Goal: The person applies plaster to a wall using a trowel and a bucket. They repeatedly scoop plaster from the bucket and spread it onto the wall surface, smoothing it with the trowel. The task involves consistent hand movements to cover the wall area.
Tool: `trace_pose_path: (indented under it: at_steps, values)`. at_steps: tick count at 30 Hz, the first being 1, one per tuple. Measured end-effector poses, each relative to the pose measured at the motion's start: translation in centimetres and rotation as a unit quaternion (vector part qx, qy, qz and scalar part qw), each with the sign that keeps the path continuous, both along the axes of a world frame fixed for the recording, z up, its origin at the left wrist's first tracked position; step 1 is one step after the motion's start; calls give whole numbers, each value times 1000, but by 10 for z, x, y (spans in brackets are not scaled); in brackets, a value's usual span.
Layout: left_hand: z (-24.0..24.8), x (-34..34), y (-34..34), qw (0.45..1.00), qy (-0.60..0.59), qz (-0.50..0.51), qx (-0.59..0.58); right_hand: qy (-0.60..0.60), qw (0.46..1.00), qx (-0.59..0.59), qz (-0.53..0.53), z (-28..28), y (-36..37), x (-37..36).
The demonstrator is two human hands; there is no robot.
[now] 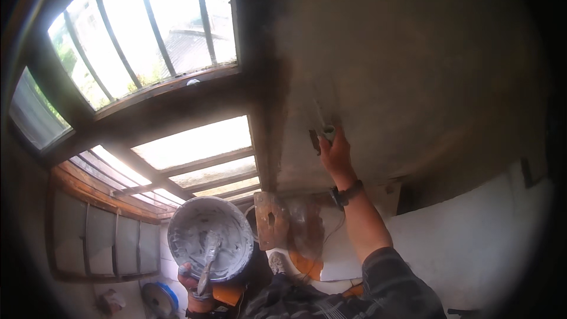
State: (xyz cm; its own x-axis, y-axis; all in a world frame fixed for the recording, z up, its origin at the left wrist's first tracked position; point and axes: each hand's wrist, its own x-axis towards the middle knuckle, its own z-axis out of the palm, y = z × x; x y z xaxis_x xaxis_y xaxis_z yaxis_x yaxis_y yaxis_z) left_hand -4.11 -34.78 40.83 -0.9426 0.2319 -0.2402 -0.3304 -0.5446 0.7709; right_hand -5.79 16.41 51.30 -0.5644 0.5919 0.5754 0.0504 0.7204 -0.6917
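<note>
My right hand (335, 152) reaches up to the grey plastered wall (401, 82), closed round the handle of a trowel (328, 132). The trowel's blade is dim and partly blurred against the surface. Low on the left, my left hand (194, 289) is closed at the lower rim of a round bucket (243, 224). Pale grey paste (195, 230) coats the inside of this bucket. A paste-smeared scraper (209, 251) leans in it, its handle end over the rim beside my left fingers. My left palm is mostly hidden.
A barred window (147, 29) in a dark wooden frame fills the upper left, with lower panes (195, 142) beneath it. Below the wall stands a worn wooden board (270, 221). A blue-rimmed round object (160, 300) lies low on the left. A shoe (276, 261) shows below me.
</note>
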Motion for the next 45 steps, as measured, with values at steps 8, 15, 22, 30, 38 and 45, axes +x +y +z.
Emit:
trace_pose_path:
  at_steps: [8, 15, 22, 30, 38, 45]
  values:
    - [0, 7, 1, 1000, -15, 15, -1, -21, 999, 45, 11, 23, 3, 0]
    - [49, 3, 36, 992, -59, 30, 110, 24, 998, 59, 10, 9, 19, 16]
    - [41, -2, 35, 994, -35, 39, 98, -35, 998, -48, 13, 47, 2, 9]
    - [49, -2, 36, 993, -65, 6, 99, 37, 998, 59, -6, 38, 13, -10]
    - [55, 1, 45, 991, -68, 42, 107, 32, 999, 3, 34, 50, 0, -4]
    - [67, 3, 53, 989, -68, 29, 127, 34, 999, 6, 32, 33, -2, -4]
